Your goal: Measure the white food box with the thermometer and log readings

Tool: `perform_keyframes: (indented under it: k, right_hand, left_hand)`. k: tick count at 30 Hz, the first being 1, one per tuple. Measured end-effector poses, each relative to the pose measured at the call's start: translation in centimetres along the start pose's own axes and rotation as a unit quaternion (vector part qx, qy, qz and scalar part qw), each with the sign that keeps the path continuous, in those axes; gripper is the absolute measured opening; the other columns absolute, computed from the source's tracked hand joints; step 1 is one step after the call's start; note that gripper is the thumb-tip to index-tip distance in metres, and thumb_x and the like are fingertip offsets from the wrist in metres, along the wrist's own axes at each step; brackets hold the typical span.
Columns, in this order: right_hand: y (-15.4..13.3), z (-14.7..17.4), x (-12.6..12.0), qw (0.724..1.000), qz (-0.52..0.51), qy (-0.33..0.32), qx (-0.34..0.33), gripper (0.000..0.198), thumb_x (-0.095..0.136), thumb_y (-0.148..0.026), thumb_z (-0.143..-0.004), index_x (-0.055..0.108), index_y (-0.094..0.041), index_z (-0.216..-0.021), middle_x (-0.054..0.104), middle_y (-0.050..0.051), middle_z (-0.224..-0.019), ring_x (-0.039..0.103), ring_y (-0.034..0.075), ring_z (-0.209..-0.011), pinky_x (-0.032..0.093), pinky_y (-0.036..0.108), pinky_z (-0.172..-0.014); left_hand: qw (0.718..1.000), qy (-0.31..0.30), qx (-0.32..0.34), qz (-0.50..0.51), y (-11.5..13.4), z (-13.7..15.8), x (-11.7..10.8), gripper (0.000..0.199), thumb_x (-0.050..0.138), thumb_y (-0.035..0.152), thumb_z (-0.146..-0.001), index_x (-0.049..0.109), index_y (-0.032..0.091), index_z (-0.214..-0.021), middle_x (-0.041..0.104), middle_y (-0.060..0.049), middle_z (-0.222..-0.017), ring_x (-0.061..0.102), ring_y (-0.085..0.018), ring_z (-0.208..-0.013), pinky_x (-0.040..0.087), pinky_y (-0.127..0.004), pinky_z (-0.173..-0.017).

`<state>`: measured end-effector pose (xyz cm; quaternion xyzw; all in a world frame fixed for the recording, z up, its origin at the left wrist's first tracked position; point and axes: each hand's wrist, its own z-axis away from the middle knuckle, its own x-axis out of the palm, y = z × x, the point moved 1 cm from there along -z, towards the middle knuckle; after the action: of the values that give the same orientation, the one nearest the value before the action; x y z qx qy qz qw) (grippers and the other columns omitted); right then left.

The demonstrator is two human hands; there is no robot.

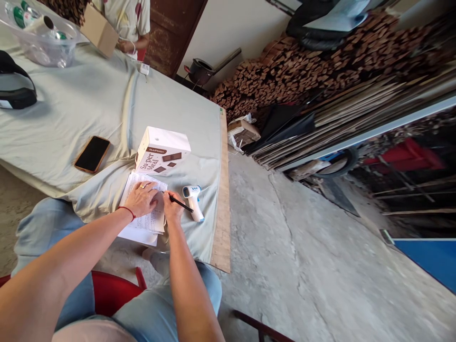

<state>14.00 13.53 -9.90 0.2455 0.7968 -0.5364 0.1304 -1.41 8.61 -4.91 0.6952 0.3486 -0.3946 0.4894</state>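
Observation:
A stack of handwritten paper sheets lies at the table's front edge. My left hand rests on it with the fingers stretched over the page, a ring on one finger and a red cord at the wrist. Closed around a black pen, my right hand sits at the right side of the sheets, the pen's tip close to the paper. Just behind the papers stands a white and brown "Super Meal" box. To the right of my right hand lies a white and blue infrared thermometer.
A phone lies left of the box on the cloth-covered table. Farther back are a black strapped item, a clear tub of bottles and a person holding a cardboard box. Stacked wood lines the wall.

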Motion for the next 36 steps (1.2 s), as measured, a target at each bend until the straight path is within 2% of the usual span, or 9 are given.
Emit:
perform_keyframes:
  k: [7, 15, 19, 22, 25, 27, 30, 33, 36]
  right_hand:
    - [0.3, 0.2, -0.1, 1.000, -0.001, 0.015, 0.002, 0.034, 0.050, -0.043, -0.091, 0.070, -0.017, -0.082, 0.074, 0.009, -0.079, 0.068, 0.022, -0.073, 0.058, 0.038, -0.075]
    - [0.4, 0.2, 0.3, 0.999, 0.019, 0.023, -0.017, 0.029, 0.051, -0.040, -0.092, 0.067, -0.020, -0.079, 0.071, 0.007, -0.077, 0.066, 0.021, -0.075, 0.056, 0.036, -0.077]
    - [0.3, 0.3, -0.6, 0.998, 0.030, 0.043, -0.024, 0.029, 0.045, -0.037, -0.096, 0.068, -0.019, -0.094, 0.071, 0.009, -0.090, 0.066, 0.023, -0.090, 0.055, 0.039, -0.086]
    - [0.3, 0.1, -1.7, 0.992, 0.110, -0.019, -0.066, 0.033, 0.039, -0.025, -0.098, 0.068, -0.018, -0.113, 0.068, 0.013, -0.110, 0.064, 0.025, -0.106, 0.052, 0.041, -0.094]
    - [0.2, -0.6, -2.5, 0.971, 0.198, -0.095, -0.096, 0.043, 0.039, -0.010, -0.092, 0.067, -0.018, -0.123, 0.066, 0.014, -0.119, 0.060, 0.028, -0.111, 0.048, 0.042, -0.095]
    - [-0.1, -1.2, -2.7, 0.968, 0.207, -0.108, -0.092, 0.048, 0.042, -0.005, -0.088, 0.070, -0.023, -0.122, 0.068, 0.012, -0.119, 0.059, 0.028, -0.109, 0.046, 0.041, -0.095]
    - [-0.7, -2.1, -3.4, 0.962, 0.226, -0.117, -0.093, 0.053, 0.044, -0.002, -0.086, 0.071, -0.027, -0.124, 0.068, 0.009, -0.121, 0.058, 0.027, -0.110, 0.044, 0.039, -0.097]
    - [-0.9, -2.8, -4.9, 0.958, 0.281, -0.045, -0.044, 0.045, 0.049, -0.010, -0.091, 0.067, -0.025, -0.129, 0.062, 0.013, -0.135, 0.056, 0.030, -0.117, 0.042, 0.042, -0.099]
    - [-0.3, -3.1, -6.7, 0.954, 0.291, 0.001, 0.075, 0.041, 0.066, -0.025, -0.087, 0.065, -0.020, -0.128, 0.060, 0.018, -0.137, 0.057, 0.033, -0.117, 0.044, 0.042, -0.093]
  left_hand:
    - [1.000, -0.004, 0.001, -0.007, 0.0, 0.0, -0.1, 0.028, 0.059, 0.022, -0.090, 0.069, 0.018, -0.115, 0.058, -0.013, -0.147, 0.049, -0.032, -0.138, 0.037, -0.052, -0.118]
    - [1.000, 0.001, -0.001, 0.008, -0.1, 0.0, 0.0, 0.027, 0.060, 0.021, -0.089, 0.069, 0.019, -0.114, 0.058, -0.012, -0.147, 0.049, -0.032, -0.138, 0.037, -0.052, -0.117]
    - [0.999, 0.012, -0.002, 0.029, -0.1, 0.0, 0.2, 0.024, 0.060, 0.021, -0.088, 0.069, 0.020, -0.111, 0.058, -0.012, -0.146, 0.048, -0.032, -0.137, 0.035, -0.053, -0.118]
    - [0.998, 0.033, -0.012, 0.051, -0.5, -0.2, 0.4, 0.020, 0.062, 0.019, -0.086, 0.067, 0.020, -0.105, 0.061, -0.012, -0.138, 0.051, -0.032, -0.133, 0.037, -0.053, -0.117]
    - [0.994, 0.069, -0.037, 0.079, -1.3, -0.4, 0.4, 0.014, 0.061, 0.017, -0.085, 0.062, 0.019, -0.099, 0.064, -0.013, -0.117, 0.057, -0.030, -0.118, 0.045, -0.050, -0.108]
    - [0.988, 0.100, -0.059, 0.102, -2.0, -0.5, 0.3, 0.009, 0.058, 0.017, -0.086, 0.057, 0.019, -0.095, 0.062, -0.011, -0.108, 0.059, -0.029, -0.110, 0.049, -0.049, -0.102]
    - [0.974, 0.150, -0.092, 0.143, -3.1, -0.6, 0.1, 0.008, 0.053, 0.017, -0.089, 0.050, 0.021, -0.095, 0.058, -0.009, -0.107, 0.059, -0.026, -0.108, 0.053, -0.047, -0.098]
    - [0.955, 0.191, -0.131, 0.184, -4.4, -0.9, -0.2, 0.015, 0.052, 0.019, -0.091, 0.044, 0.021, -0.104, 0.052, -0.011, -0.113, 0.060, -0.024, -0.108, 0.058, -0.042, -0.089]
    - [0.938, 0.213, -0.161, 0.222, -6.3, -1.9, -0.9, 0.038, 0.054, 0.021, -0.092, 0.034, 0.022, -0.125, 0.044, -0.013, -0.125, 0.063, -0.022, -0.107, 0.059, -0.042, -0.086]
